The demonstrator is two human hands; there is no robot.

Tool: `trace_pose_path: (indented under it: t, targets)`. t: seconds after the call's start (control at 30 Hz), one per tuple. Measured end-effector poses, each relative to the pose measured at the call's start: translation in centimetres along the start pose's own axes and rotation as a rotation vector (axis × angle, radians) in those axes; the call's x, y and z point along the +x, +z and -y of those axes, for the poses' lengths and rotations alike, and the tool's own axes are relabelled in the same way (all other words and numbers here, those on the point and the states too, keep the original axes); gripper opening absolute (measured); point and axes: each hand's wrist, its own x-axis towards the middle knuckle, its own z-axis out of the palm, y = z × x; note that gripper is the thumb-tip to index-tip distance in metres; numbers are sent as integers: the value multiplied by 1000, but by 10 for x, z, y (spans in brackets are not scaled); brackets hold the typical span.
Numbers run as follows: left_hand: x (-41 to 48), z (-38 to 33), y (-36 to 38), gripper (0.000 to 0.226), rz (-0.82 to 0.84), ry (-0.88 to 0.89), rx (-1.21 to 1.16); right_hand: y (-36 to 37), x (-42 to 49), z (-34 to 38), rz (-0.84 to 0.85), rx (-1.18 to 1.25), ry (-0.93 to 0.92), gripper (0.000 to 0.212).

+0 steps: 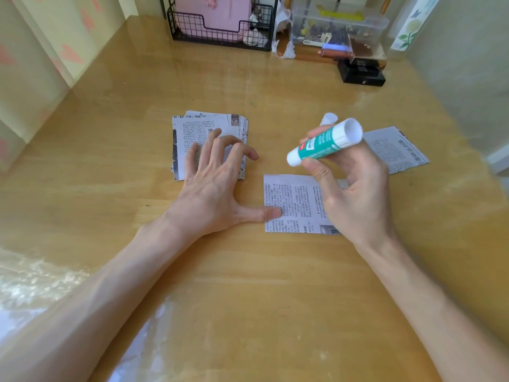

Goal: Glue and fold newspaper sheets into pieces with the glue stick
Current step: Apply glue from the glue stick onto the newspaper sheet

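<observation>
1 illegibly labelled glue stick in right hand.

Glossy wooden table, pale yellow wall printed with pink hearts along the table's left edge, grey wall along its right, black wire basket at its far edge, clear plastic organiser and small black case toward its far right corner, light glaring off its near-left corner.

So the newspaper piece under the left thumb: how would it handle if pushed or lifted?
Probably floppy and very light: the newspaper piece looks thin and lies flat. It likely slides on the glossy table, so the left hand pinning its edge makes sense.
</observation>
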Motion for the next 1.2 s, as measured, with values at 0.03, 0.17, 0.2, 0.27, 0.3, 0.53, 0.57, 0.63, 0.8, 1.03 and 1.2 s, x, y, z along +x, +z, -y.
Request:
trace_pose_path:
  t: [0.03, 0.17, 0.2, 0.27, 0.3, 0.53, 0.57, 0.63, 0.8, 1.03, 1.2]
  targets:
    - [0, 0, 0, 111, -3, 3, 6, 1, -1, -1, 61, 29, 30, 20]
    - [-1, 1, 1, 110, -4, 5, 4, 4, -5, -2, 292, 57, 113, 22]
    - [-1, 1, 1, 110, -6, 4, 4, 5, -6, -3, 322, 41, 108, 21]
    - [0, 0, 2, 111, -11, 5, 7, 6, -8, -2, 356, 3, 86, 20]
    - [0, 1, 2, 111, -13, 6, 9, 7, -8, -2, 366, -14, 78, 19]
    - [0, 0, 2, 111, -25, 8, 7, 9, -10, -1, 383, -146, 16, 18]
    - [-1, 0, 2, 111, -23, 6, -1, 10, -10, -1, 380, -183, 2, 17]
    - [-1, 0, 2, 110, -17, 8, -6, 11, -11, -2, 367, -215, -10, 16]
    - [0, -1, 1, 111, 6, 4, 18, 13, -10, -3, 355, -216, -10, 16]
    - [0, 1, 3, 109, -16, 17, 17, 18, -4, -10, 316, -222, 10, 19]
    - [0, 1, 2, 109, -10, 12, 9, 20, 5, -14, 296, -226, 25, 18]
